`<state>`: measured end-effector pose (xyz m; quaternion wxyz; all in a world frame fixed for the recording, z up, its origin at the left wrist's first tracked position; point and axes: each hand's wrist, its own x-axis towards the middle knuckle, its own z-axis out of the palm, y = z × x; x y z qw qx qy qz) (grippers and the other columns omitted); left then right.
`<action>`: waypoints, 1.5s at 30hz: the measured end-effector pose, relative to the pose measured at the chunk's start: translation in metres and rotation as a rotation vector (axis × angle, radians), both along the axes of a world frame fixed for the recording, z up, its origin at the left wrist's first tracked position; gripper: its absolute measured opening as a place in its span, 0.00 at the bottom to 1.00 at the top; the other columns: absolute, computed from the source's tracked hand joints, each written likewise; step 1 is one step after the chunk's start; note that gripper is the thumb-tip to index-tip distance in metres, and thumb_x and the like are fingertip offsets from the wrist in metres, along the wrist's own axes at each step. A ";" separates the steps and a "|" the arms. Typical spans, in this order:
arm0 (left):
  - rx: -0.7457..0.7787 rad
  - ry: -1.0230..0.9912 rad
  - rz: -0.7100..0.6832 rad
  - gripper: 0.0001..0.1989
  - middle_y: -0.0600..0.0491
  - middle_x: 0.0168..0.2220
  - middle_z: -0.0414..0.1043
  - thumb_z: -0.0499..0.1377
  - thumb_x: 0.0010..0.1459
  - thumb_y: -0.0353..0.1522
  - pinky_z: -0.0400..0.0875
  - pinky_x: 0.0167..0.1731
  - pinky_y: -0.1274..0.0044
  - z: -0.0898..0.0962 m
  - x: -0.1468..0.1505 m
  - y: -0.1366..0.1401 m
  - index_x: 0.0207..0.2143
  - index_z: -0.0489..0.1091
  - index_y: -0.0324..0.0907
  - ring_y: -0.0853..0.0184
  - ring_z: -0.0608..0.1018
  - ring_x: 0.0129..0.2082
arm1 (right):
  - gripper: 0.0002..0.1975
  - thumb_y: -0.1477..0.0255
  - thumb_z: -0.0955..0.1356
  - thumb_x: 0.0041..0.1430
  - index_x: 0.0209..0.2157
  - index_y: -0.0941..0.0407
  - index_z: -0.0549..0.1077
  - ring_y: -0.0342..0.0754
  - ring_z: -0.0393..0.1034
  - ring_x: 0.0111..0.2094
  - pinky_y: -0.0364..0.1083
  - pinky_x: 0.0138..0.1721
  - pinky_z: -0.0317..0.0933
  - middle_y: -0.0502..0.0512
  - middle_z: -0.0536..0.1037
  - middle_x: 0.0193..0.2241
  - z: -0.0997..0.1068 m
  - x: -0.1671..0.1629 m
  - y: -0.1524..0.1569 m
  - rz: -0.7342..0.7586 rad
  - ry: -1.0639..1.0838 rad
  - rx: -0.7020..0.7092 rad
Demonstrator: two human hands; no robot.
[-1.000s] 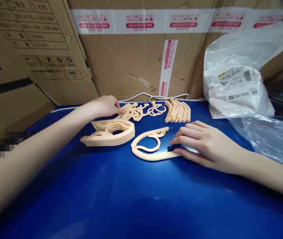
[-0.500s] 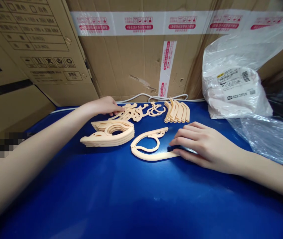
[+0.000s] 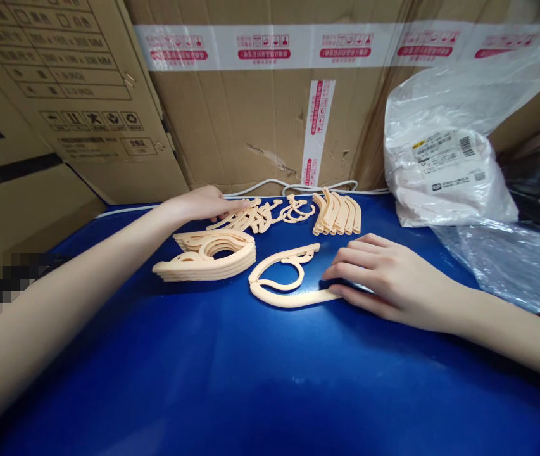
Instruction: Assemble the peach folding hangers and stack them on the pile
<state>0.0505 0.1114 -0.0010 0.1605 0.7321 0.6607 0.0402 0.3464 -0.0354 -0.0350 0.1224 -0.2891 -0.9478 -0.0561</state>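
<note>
Because its two curved arms meet at the left, the beige folding hanger (image 3: pixel 286 303) lies open toward the right on the blue tabletop (image 3: pixel 270 386), mid-scene, with a curved hook piece between the arms. At the right end of its near arm, the right hand (image 3: pixel 386 278) touches it with the thumb; the other fingers arch slightly apart, and whether they grip the end beneath cannot be told. Just left sits a stack of similar folded hangers (image 3: pixel 222 271). Beyond that stack, the left hand (image 3: pixel 203 202) reaches to the left edge of a tangled pile of hanger pieces (image 3: pixel 260 218), index finger extended, the rest curled; whether it pinches one cannot be told. Right of the pile stands a row of curved hanger arms (image 3: pixel 339 215). A white cable (image 3: pixel 270 182) runs along the far edge, before a taped carton (image 3: pixel 232 114). A printed carton (image 3: pixel 103 171) stands far left; far right, a clear plastic bag (image 3: pixel 412 104) bears a shipping label (image 3: pixel 440 152).
</note>
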 end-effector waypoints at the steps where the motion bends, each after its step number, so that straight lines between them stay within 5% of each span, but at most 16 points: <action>1: 0.006 0.027 -0.007 0.28 0.46 0.27 0.75 0.57 0.45 0.58 0.61 0.27 0.74 0.000 0.002 -0.001 0.23 0.70 0.41 0.59 0.75 0.29 | 0.15 0.68 0.58 0.70 0.41 0.56 0.74 0.48 0.70 0.37 0.50 0.41 0.55 0.55 0.77 0.35 0.000 0.000 0.000 -0.001 -0.001 -0.003; 17: 0.012 -0.108 0.007 0.15 0.50 0.24 0.72 0.61 0.45 0.44 0.58 0.22 0.76 -0.002 0.001 0.004 0.22 0.70 0.41 0.65 0.71 0.25 | 0.14 0.69 0.59 0.70 0.40 0.56 0.75 0.48 0.70 0.36 0.49 0.40 0.55 0.55 0.77 0.34 0.001 0.000 -0.001 0.000 0.003 0.001; 24: 0.317 -0.302 -0.003 0.12 0.55 0.20 0.63 0.62 0.50 0.39 0.53 0.24 0.77 0.031 0.016 -0.021 0.24 0.69 0.39 0.71 0.64 0.21 | 0.14 0.69 0.59 0.69 0.38 0.57 0.74 0.48 0.70 0.34 0.49 0.39 0.55 0.54 0.77 0.32 0.002 0.001 -0.002 -0.004 0.021 0.077; 27: 0.336 -0.396 -0.048 0.10 0.56 0.21 0.61 0.58 0.55 0.37 0.54 0.24 0.78 0.043 0.032 -0.043 0.28 0.70 0.38 0.73 0.63 0.20 | 0.12 0.67 0.61 0.68 0.38 0.57 0.73 0.49 0.70 0.33 0.49 0.37 0.57 0.55 0.77 0.33 0.004 0.002 -0.003 -0.082 0.093 0.171; 31: 0.176 -0.553 -0.190 0.05 0.55 0.23 0.65 0.59 0.54 0.33 0.59 0.23 0.80 0.038 0.062 -0.081 0.32 0.71 0.39 0.71 0.70 0.23 | 0.17 0.59 0.63 0.66 0.45 0.58 0.70 0.50 0.71 0.35 0.47 0.36 0.61 0.57 0.77 0.34 0.008 0.003 -0.006 -0.227 0.314 0.166; 35: -0.197 -0.732 -0.160 0.14 0.58 0.23 0.69 0.57 0.56 0.28 0.63 0.16 0.82 0.024 0.093 -0.118 0.47 0.65 0.43 0.70 0.73 0.19 | 0.29 0.49 0.65 0.59 0.51 0.57 0.67 0.51 0.72 0.35 0.47 0.34 0.64 0.56 0.76 0.36 0.007 0.004 -0.010 -0.254 0.391 -0.006; 38: -0.392 -0.830 -0.142 0.14 0.60 0.23 0.67 0.52 0.59 0.23 0.66 0.14 0.82 0.020 0.107 -0.132 0.47 0.63 0.41 0.72 0.72 0.15 | 0.33 0.48 0.67 0.56 0.54 0.57 0.65 0.50 0.73 0.35 0.46 0.34 0.64 0.54 0.76 0.35 0.005 0.004 -0.012 -0.247 0.392 -0.087; 42: -0.427 -0.954 -0.095 0.12 0.60 0.23 0.64 0.48 0.60 0.20 0.67 0.16 0.82 0.017 0.110 -0.134 0.42 0.66 0.38 0.75 0.71 0.17 | 0.34 0.49 0.68 0.56 0.56 0.56 0.62 0.49 0.73 0.35 0.46 0.34 0.65 0.52 0.76 0.35 0.004 0.002 -0.012 -0.261 0.411 -0.135; 45: -0.334 -0.921 -0.236 0.10 0.60 0.23 0.64 0.50 0.60 0.22 0.66 0.20 0.82 0.007 0.103 -0.133 0.38 0.69 0.39 0.76 0.68 0.19 | 0.28 0.51 0.67 0.57 0.52 0.55 0.65 0.47 0.73 0.34 0.45 0.34 0.64 0.51 0.76 0.35 0.003 -0.001 -0.012 -0.263 0.365 -0.179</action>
